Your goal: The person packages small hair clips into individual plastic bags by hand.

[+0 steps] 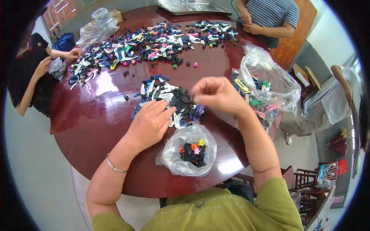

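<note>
A small heap of hair clips (pixel 167 92), white, navy and black, lies on the dark red round table in front of me. Against its near left side rests my left hand (pixel 149 124), palm down with fingers stretched out and a bangle on the wrist. Over the heap's right side is my right hand (pixel 217 94). Its fingers are curled toward the thumb and slightly blurred; anything between them is hidden. An open clear plastic bag (pixel 169 148) stands near the table's front edge. Inside it are small black claw clips (pixel 192 157), with a few red, yellow and pink flower-shaped ones on top.
A long pile of mixed clips (pixel 154 42) spreads across the far table (pixel 96 150). To my right sits a large clear bag (pixel 266 77) of colourful clips. People sit at the far left and far right; the left one holds a small bag (pixel 58 68). A metal tray (pixel 192 11) lies behind.
</note>
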A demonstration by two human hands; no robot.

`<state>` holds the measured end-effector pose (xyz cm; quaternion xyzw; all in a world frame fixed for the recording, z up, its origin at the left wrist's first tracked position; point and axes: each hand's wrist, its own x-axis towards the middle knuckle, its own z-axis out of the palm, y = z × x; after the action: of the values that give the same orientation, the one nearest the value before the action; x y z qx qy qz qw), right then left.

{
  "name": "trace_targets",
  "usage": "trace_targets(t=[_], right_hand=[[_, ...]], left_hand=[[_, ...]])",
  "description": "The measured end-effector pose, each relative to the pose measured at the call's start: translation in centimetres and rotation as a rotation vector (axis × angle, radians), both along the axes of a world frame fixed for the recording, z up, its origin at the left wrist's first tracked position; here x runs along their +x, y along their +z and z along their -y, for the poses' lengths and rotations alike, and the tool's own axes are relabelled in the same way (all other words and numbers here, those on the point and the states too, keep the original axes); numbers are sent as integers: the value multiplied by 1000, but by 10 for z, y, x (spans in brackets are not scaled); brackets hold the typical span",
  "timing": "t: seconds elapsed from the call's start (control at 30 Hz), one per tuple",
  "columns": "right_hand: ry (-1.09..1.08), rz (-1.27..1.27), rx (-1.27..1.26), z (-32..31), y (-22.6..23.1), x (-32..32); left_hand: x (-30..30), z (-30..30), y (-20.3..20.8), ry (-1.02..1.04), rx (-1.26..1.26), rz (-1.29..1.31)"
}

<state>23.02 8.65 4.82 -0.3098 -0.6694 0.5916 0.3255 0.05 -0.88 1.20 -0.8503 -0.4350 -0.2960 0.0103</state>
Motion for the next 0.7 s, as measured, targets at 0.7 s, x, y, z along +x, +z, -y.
trace_targets(t=[0.7], right_hand=[[-193,229,356,-24,-29,-19]], left_hand=[[0,-2,-6,18,-47,-35]])
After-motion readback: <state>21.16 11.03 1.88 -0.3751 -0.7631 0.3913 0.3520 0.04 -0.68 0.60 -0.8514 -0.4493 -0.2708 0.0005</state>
